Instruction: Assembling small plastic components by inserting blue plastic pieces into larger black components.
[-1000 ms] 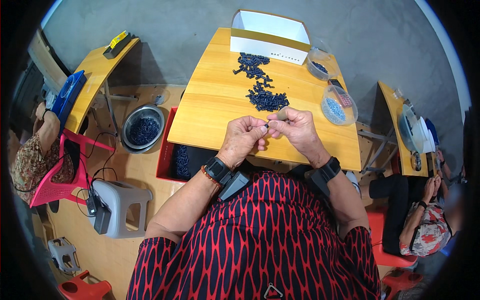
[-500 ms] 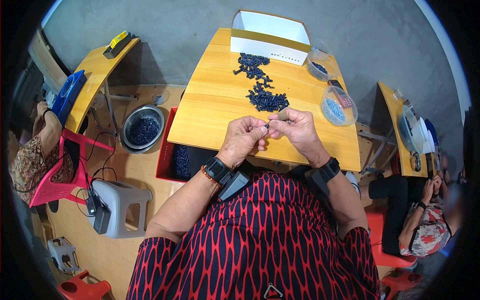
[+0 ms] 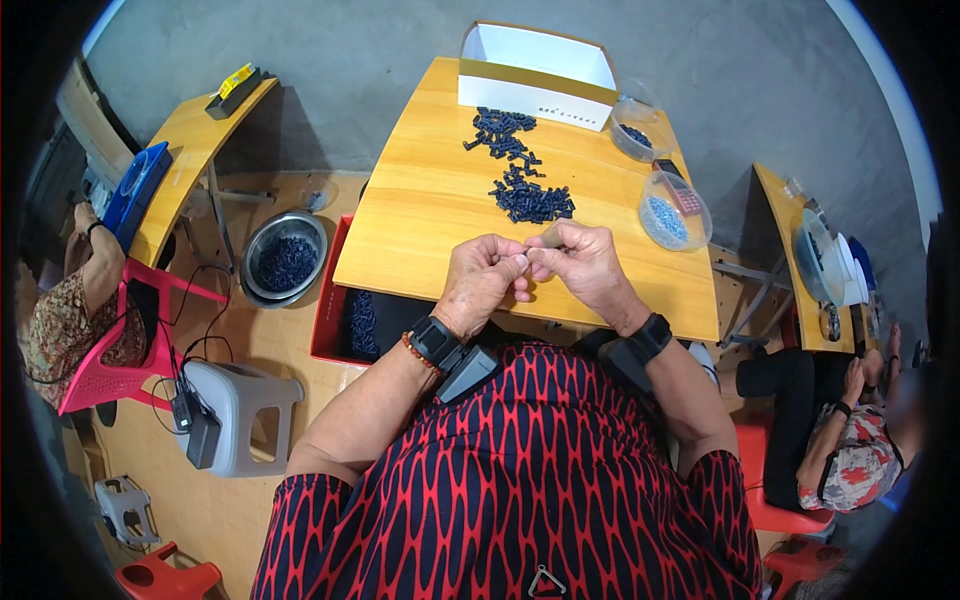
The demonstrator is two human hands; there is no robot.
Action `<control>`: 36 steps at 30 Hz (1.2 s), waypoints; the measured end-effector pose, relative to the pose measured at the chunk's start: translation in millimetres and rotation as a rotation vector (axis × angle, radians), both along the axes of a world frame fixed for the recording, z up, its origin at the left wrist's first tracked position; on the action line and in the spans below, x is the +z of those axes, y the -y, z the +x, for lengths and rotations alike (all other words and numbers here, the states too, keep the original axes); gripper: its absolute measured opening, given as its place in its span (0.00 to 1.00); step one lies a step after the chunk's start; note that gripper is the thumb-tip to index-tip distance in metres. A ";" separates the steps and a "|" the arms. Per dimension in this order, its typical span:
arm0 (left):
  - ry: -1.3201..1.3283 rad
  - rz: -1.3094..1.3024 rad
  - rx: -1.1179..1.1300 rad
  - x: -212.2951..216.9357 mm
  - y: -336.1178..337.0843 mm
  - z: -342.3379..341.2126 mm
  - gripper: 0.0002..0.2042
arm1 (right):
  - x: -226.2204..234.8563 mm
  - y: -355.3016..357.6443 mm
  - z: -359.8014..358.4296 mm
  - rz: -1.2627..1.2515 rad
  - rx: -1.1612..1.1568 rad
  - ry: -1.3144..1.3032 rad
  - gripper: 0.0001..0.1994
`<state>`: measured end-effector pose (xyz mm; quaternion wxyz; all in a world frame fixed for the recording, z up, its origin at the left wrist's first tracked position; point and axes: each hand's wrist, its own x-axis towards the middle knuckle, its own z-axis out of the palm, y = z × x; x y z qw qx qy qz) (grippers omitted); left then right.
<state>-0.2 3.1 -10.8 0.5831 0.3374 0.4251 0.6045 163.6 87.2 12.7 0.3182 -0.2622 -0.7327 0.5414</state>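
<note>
I sit at a yellow wooden tabletop [image 3: 420, 210] on a grey concrete floor. My left hand [image 3: 480, 285] and right hand [image 3: 585, 265] meet over its near edge, fingertips pinched together on one small part [image 3: 527, 260] too tiny to make out. A heap of dark blue parts [image 3: 525, 195] lies just beyond my hands, trailing toward a white box [image 3: 535, 65] at the far edge. Two clear bowls [image 3: 675, 215] sit on the right side. The left half of the tabletop is bare wood. Down to the left stand a red crate [image 3: 335, 320], a steel bowl [image 3: 285, 260] and a grey stool [image 3: 240, 405]. Other people work at side tables, left and right.
</note>
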 end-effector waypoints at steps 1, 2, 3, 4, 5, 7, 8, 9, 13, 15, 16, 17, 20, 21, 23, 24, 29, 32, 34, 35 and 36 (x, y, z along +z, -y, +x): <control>-0.003 -0.012 0.012 0.7 0.7 0.5 0.02 | -1.2 1.6 -0.1 -0.008 0.008 0.009 0.05; -0.006 -0.025 0.024 1.1 1.0 0.9 0.03 | -2.6 3.2 -0.4 -0.007 0.007 0.007 0.05; -0.008 -0.024 0.022 1.0 1.5 1.2 0.03 | -3.9 5.4 -0.7 0.048 0.016 -0.016 0.05; 0.015 -0.005 0.016 0.3 1.7 1.2 0.03 | -4.5 6.5 -0.5 0.102 0.025 -0.040 0.05; 0.038 0.014 0.010 -0.4 1.5 1.1 0.03 | -4.1 5.3 1.7 0.103 0.021 -0.042 0.05; 0.030 0.008 -0.017 -2.2 0.8 -1.8 0.04 | -2.6 0.5 7.5 0.173 0.093 0.035 0.05; 0.027 0.003 -0.041 -2.5 0.6 -3.2 0.04 | -0.8 -0.5 9.7 0.174 0.090 0.032 0.05; 0.025 0.003 -0.042 -1.7 0.0 -3.6 0.04 | 2.7 -1.1 12.0 0.085 0.088 0.048 0.06; 0.073 -0.051 -0.039 -1.1 -2.7 -4.8 0.04 | 2.2 1.1 12.9 -0.130 0.064 0.024 0.14; 0.093 -0.050 -0.035 -4.4 -4.1 -6.0 0.03 | 2.7 3.5 10.1 -0.122 0.056 -0.010 0.16; 0.114 -0.042 -0.043 -6.7 -5.0 -6.7 0.03 | 3.8 5.5 7.8 -0.113 0.047 -0.047 0.17; 0.135 -0.035 -0.050 -8.1 -5.6 -7.3 0.03 | 6.3 9.1 5.3 -0.114 0.048 -0.045 0.17; 0.176 -0.037 0.017 -6.0 -7.2 -1.8 0.03 | 17.2 17.2 -1.6 0.173 -0.001 0.103 0.14; 0.177 -0.036 0.017 -7.5 -7.2 -3.1 0.03 | 20.3 16.2 -3.7 0.316 0.011 0.179 0.13; 0.150 -0.027 -0.022 -12.0 -7.2 -7.0 0.04 | 22.3 15.7 -4.1 0.459 0.025 0.256 0.11; 0.151 -0.026 -0.022 -10.1 -6.6 -5.3 0.04 | 21.9 15.0 -3.5 0.503 0.013 0.259 0.10; 0.050 -0.051 -0.030 -6.5 -3.4 -3.0 0.06 | 19.3 14.5 -0.5 0.526 -0.038 0.269 0.10; 0.011 -0.017 0.010 -3.4 -1.2 0.6 0.07 | 18.4 14.8 -0.9 0.536 -0.017 0.224 0.10; 0.013 -0.003 0.016 -4.8 -1.3 1.2 0.07 | 24.9 16.5 -1.6 0.485 -0.016 0.248 0.11; 0.016 0.012 0.022 -5.8 -1.5 1.3 0.07 | 25.2 15.7 -2.0 0.485 -0.015 0.248 0.11; 0.016 0.011 0.022 -6.9 -1.7 0.9 0.07 | 25.8 14.7 -2.4 0.504 0.032 0.272 0.11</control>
